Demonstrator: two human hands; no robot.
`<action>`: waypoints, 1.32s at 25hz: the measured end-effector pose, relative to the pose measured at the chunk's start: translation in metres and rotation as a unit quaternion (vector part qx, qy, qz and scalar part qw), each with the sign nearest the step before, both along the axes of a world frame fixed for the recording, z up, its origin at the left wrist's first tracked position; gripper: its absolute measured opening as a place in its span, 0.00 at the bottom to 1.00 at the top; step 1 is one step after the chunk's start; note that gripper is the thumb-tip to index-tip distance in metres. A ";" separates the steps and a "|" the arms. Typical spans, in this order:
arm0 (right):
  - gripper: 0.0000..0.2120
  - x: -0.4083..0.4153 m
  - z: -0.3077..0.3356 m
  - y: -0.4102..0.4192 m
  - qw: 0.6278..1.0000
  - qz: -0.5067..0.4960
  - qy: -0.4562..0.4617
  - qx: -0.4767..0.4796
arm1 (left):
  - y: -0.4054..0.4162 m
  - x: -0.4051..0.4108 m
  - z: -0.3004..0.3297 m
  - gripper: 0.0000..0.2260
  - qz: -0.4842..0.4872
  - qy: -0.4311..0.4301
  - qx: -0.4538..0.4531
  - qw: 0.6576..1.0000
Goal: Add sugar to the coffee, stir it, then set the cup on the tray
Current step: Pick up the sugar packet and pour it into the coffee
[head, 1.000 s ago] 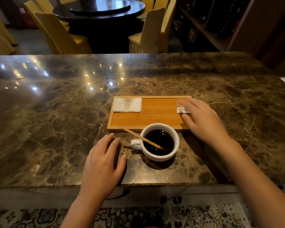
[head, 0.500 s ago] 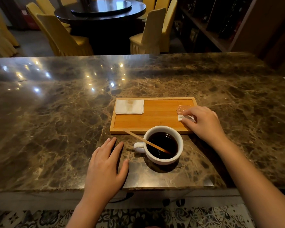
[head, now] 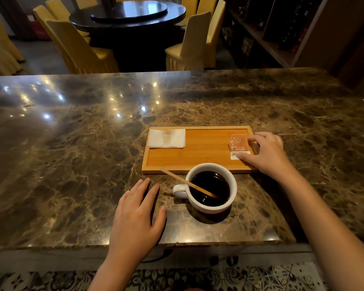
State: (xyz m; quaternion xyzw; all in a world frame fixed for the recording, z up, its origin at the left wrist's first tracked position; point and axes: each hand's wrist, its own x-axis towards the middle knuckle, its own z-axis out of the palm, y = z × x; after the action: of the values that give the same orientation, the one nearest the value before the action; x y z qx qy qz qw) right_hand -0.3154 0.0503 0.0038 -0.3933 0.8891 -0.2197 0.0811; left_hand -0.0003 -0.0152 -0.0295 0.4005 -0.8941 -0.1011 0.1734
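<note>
Coffee fills the white cup (head: 211, 189), which stands on the marble tabletop (head: 72, 164) just in front of the near edge of the wooden tray (head: 198, 152), not on it. Nothing of the task looks finished: the sugar packet (head: 239, 146) appears unopened, so sugaring, stirring and moving the cup all remain, by my reading.

Largest first, the tabletop carries everything. The tray lies across its middle, with a folded white napkin (head: 166, 138) in its left end and the sugar packet in its right end. The cup has its handle turned left, and a wooden stir stick (head: 189, 183) leans in it, tip in the coffee, free end pointing up and left over the rim.

The right hand (head: 267, 154) rests at the tray's right end, thumb and fingers (head: 253, 139) pinching the packet's right edge, which seems tilted up off the tray floor. The left hand (head: 137, 215) lies flat on the tabletop, spread and empty, just left of the cup handle without touching it.
</note>
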 end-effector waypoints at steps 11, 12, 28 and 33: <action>0.03 0.008 0.009 0.021 0.939 -0.046 -0.201 -0.277 | -0.001 0.000 -0.001 0.24 -0.005 -0.001 -0.006 1.000; 0.05 0.011 0.012 0.024 0.917 -0.043 -0.254 -0.306 | -0.001 0.000 -0.001 0.24 -0.005 0.000 -0.006 1.000; 0.08 0.066 0.064 0.042 0.930 0.138 -0.184 -0.288 | 0.001 0.000 0.000 0.25 -0.003 -0.003 -0.002 1.000; 0.12 0.079 0.082 0.045 0.950 0.247 0.039 -0.189 | 0.001 0.000 0.000 0.25 -0.001 -0.004 -0.002 1.000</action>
State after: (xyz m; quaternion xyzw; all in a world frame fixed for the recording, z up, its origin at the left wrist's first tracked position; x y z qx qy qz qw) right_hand -0.2363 0.0953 0.0861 -0.6172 0.7087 -0.3411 0.0224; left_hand -0.0007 -0.0144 -0.0292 0.3996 -0.8953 -0.0977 0.1707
